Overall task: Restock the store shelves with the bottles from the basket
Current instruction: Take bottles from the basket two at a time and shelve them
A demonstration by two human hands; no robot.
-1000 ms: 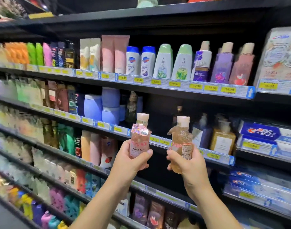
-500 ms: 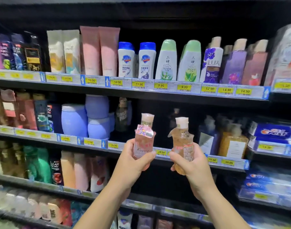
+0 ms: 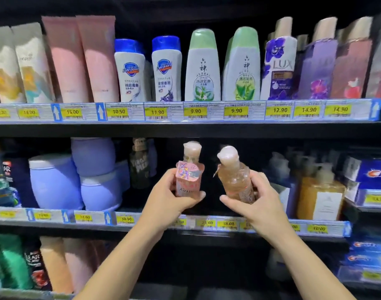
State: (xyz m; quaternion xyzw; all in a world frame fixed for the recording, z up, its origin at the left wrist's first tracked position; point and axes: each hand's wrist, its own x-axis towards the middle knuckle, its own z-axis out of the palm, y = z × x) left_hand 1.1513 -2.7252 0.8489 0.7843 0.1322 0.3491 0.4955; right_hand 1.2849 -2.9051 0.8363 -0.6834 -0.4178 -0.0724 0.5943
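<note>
Holding one small bottle each, the two hands are up in front of the middle shelf (image 3: 328,229). The left hand (image 3: 167,197) has its fingers and thumb curled tight around the bottom half of the pink bottle (image 3: 188,177). This bottle stands straight up. It is see-through with pink stuff inside, and it has a pale cap on top. A shiny pink sticker sits across its front, and there is thin writing lower down that is too blurry to read.

The right hand (image 3: 257,201) wraps its fingers around the peach bottle (image 3: 236,177) from the side and from below. This bottle is see-through too, with light orange stuff inside and a pale round cap. It leans over, with its cap tipped to the left, toward the pink bottle. The two bottles are near each other but do not touch.

Both bottles are in the air, above the yellow price tags (image 3: 228,224), in front of a dark gap on that shelf. To the left of the gap are a dark bottle (image 3: 139,165) and big purple jars (image 3: 55,180). To the right is a brown pump bottle (image 3: 320,195). On the top shelf (image 3: 185,126) stand pink tubes (image 3: 81,59), blue-capped bottles (image 3: 130,70) and green-capped bottles (image 3: 202,68).
</note>
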